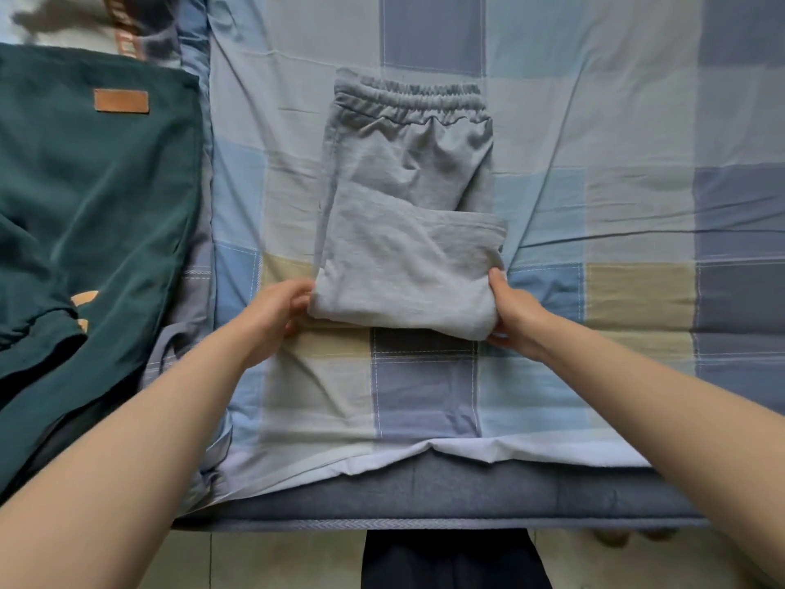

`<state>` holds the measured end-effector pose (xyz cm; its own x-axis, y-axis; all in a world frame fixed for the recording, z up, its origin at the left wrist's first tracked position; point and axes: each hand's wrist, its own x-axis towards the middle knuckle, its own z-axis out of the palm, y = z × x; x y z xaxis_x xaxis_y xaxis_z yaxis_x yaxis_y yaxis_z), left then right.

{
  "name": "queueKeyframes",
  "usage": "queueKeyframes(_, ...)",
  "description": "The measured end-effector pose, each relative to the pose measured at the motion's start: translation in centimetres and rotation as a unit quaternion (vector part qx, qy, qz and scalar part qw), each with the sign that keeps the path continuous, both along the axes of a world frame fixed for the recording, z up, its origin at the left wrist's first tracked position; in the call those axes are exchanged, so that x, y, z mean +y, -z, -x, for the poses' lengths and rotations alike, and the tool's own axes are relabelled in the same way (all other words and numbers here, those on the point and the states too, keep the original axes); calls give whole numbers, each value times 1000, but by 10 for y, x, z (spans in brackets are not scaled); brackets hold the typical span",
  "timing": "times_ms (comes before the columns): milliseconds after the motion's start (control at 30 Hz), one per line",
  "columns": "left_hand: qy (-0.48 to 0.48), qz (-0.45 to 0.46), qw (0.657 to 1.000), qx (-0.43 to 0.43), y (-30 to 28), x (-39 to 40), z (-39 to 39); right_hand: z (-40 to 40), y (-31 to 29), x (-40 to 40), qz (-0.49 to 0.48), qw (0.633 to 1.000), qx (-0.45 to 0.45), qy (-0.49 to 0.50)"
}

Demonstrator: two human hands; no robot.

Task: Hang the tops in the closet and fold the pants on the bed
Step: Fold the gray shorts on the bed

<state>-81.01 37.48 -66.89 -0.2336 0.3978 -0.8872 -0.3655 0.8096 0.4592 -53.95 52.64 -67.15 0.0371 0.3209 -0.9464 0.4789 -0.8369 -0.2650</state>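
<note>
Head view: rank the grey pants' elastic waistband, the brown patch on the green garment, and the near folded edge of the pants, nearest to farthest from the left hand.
From the left hand:
1. Near folded edge, right beside the fingers.
2. Brown patch, up and to the left.
3. Elastic waistband, at the far end of the grey pants; close to the patch's distance, ranked loosely.

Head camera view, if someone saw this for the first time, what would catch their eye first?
First, the grey sweatpants, partly folded, in the middle of the checked bedsheet, elastic waistband at the far end. The left hand and right hand grip the near folded edge at its two corners. To the left lies a dark green garment with a small brown patch.
</note>
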Motion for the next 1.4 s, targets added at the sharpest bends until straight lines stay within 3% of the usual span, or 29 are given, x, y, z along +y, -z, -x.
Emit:
queueKeyframes(133,92,-19,993,79,5,-12,-10,2,3,-4,-12,1000,2,18)
queueKeyframes(200,89,-21,991,100,6,-16,-12,-1,4,-10,-41,998,39,-4)
queueKeyframes(400,-121,-25,992,27,9,-43,-17,-28,-1,-44,-140,976,150,-79)
queueKeyframes(500,-176,-24,984,9,8,-50,-26,-32,3,-54,-160,974,118,-108)
queueKeyframes(633,-177,6,981,74,2,-50,-42,-30,7,-61,-115,992,52,-18)
queueKeyframes(767,-133,23,985,107,-10,-58,-51,-31,-3,-57,-93,993,12,-65)
queueKeyframes(967,-40,55,995,78,-51,-92,-77,-64,-47,-57,-22,993,-31,-114)
queueKeyframes(1100,55,107,993,10,-92,-123,-112,-104,-87,-78,48,984,-83,-149)
queueKeyframes(1267,140,161,970,-113,-150,-148,-134,-149,-135,-100,209,952,-125,-185)
queueKeyframes(1333,187,146,967,-88,-162,-142,-130,-149,-142,-98,153,955,-115,-227)
queueKeyframes(1400,198,102,974,-30,-164,-125,-121,-140,-144,-85,-10,950,-71,-303)
